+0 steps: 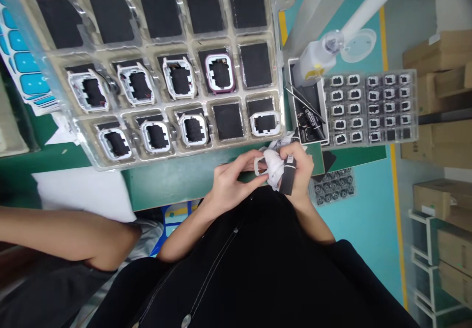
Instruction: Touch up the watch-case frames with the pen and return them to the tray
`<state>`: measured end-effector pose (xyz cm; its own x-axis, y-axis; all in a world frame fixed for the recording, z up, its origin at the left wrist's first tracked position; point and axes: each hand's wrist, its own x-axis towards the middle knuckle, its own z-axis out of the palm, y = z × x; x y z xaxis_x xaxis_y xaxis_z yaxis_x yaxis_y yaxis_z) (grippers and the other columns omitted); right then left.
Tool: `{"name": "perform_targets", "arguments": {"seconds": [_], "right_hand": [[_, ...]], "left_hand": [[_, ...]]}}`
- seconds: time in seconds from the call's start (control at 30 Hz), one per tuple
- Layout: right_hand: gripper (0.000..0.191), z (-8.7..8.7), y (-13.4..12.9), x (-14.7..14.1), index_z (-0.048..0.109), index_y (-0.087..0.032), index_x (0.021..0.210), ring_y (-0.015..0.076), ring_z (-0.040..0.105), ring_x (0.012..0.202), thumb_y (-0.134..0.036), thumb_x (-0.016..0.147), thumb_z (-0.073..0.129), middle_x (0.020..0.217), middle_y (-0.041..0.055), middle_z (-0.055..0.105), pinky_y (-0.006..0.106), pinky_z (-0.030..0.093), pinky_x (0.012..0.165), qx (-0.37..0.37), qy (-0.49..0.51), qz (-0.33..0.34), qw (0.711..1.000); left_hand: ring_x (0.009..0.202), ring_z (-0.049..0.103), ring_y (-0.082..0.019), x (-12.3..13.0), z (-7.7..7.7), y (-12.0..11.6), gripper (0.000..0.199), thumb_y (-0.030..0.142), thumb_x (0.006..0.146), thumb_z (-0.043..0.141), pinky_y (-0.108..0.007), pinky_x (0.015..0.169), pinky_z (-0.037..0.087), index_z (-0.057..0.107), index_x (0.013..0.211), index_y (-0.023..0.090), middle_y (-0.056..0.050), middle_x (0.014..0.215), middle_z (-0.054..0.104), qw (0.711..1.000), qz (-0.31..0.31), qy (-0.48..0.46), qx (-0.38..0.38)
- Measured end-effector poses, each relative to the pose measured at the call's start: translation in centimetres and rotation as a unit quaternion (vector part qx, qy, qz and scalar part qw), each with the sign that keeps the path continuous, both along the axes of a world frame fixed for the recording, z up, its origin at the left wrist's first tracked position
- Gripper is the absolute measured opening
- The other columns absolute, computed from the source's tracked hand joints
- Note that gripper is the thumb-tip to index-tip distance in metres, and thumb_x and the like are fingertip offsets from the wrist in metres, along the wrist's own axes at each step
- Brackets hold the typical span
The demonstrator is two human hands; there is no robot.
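Just in front of my body, at the table's near edge, my left hand point(226, 183) pinches a small white rounded-square watch frame point(257, 166). My right hand point(301, 168) is closed around a crumpled white cloth point(274, 163) that presses against the frame. A black block-like piece with a white label point(288, 175) also sits in the right hand; its kind is unclear. Beyond the hands, a large clear tray point(86, 146) holds several similar white frames point(192, 129) and one purple-edged frame point(220, 72) on black pads. Part of the held frame is covered by cloth and fingers.
Right of the tray, a box point(326, 121) holds tweezers point(304, 103) and a black tool, with a clear bottle point(313, 62) beside it. A smaller filled tray point(415, 109) lies farther right. Another person's arm point(66, 232) reaches in at left near a white sheet point(83, 190).
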<state>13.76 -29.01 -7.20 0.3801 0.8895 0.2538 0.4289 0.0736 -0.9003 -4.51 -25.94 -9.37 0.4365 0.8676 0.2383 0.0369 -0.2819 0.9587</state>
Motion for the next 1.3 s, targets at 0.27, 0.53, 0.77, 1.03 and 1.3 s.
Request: {"name": "perform_targets", "arguments": {"seconds": [0.27,0.53,0.77,1.03,1.3], "right_hand": [[0.050,-1.0,-0.4,0.0,0.049,-0.026,0.075,0.0115,0.039,0.062,-0.050,0.107,0.079,0.069,-0.0078,0.046,0.028,0.036,0.058,0.040,-0.001,-0.085,0.996],[0.055,-0.4,-0.4,0.0,0.048,-0.026,0.072,0.0114,0.039,0.061,-0.053,0.104,0.083,0.068,-0.0079,0.046,0.029,0.038,0.058,0.020,0.022,-0.073,0.997],[0.059,-1.5,-0.8,0.2,0.051,-0.028,0.072,0.0150,0.041,0.058,-0.064,0.106,0.082,0.066,-0.0059,0.047,0.034,0.038,0.055,0.056,0.034,-0.064,0.996],[0.047,-1.8,-1.0,0.4,0.057,-0.027,0.077,0.0131,0.047,0.059,-0.046,0.103,0.090,0.069,-0.0075,0.055,0.032,0.040,0.057,0.071,0.025,-0.037,0.996],[0.013,-1.5,-1.5,0.8,0.076,-0.028,0.109,0.0194,0.071,0.073,-0.039,0.106,0.082,0.087,-0.0023,0.076,0.036,0.057,0.067,0.081,0.045,-0.021,0.995]], "left_hand": [[0.102,0.094,-0.022,0.5,0.8,0.0,0.057,0.025,0.088,0.106,-0.028,0.101,0.078,0.079,0.138,0.020,-0.003,0.112,0.094,0.996,0.005,-0.039,-0.078],[0.099,0.094,-0.025,0.5,0.9,0.1,0.059,0.031,0.085,0.109,-0.031,0.095,0.081,0.080,0.135,0.019,-0.005,0.108,0.094,0.989,-0.005,-0.051,-0.137],[0.096,0.095,-0.025,0.4,0.8,0.3,0.059,0.033,0.084,0.110,-0.029,0.094,0.080,0.081,0.133,0.018,-0.006,0.107,0.094,0.986,-0.006,-0.074,-0.152],[0.101,0.095,-0.026,0.3,0.2,0.0,0.058,0.032,0.087,0.108,-0.033,0.098,0.080,0.080,0.136,0.019,-0.006,0.109,0.094,0.988,-0.006,-0.066,-0.137],[0.103,0.094,-0.025,0.2,0.2,0.2,0.057,0.032,0.089,0.106,-0.033,0.099,0.080,0.078,0.137,0.020,-0.005,0.112,0.093,0.993,0.007,-0.049,-0.107]]}}
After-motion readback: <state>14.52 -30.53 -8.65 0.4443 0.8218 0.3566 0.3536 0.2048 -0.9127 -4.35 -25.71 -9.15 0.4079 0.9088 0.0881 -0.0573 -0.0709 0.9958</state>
